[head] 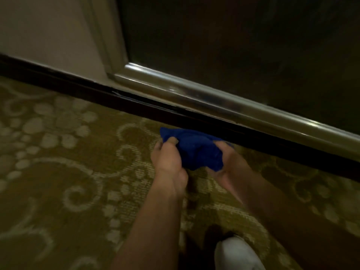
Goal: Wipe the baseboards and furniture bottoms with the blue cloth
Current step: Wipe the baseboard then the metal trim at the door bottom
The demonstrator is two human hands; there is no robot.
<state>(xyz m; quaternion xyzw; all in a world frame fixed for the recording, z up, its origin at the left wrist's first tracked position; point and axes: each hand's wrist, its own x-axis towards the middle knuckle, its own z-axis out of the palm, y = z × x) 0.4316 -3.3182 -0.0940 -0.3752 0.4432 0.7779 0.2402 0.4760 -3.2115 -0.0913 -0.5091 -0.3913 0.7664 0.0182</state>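
Both hands hold the blue cloth (194, 149) low over the carpet (58, 172), close in front of the dark baseboard (136, 108). The left hand (167, 158) grips the cloth's left end, its fingers curled over the bunched fabric with the thumb tip pressed on top. The right hand (229, 162) grips the right end from below and the side, palm turned partly up, with the fabric gathered into the curl of its fingers. The cloth is crumpled between the 2 hands, and its upper edge reaches toward the bottom of the baseboard; whether it touches the board cannot be told, because the picture is dim and a little blurred there.

The baseboard runs as a dark strip diagonally from the upper left to the right edge. Above it on the left is a pale wall (39, 32). To the right of the wall stands a pale upright frame (109, 45), and beside that a large dark panel (233, 45) with a shiny metal rail (194, 92) along its bottom, just above the baseboard. The carpet is olive-gold with a lighter pattern of scrolls and flowers. Both bare forearms come in from the bottom of the view, and a white shoe (235, 254) shows at the lower edge between them.
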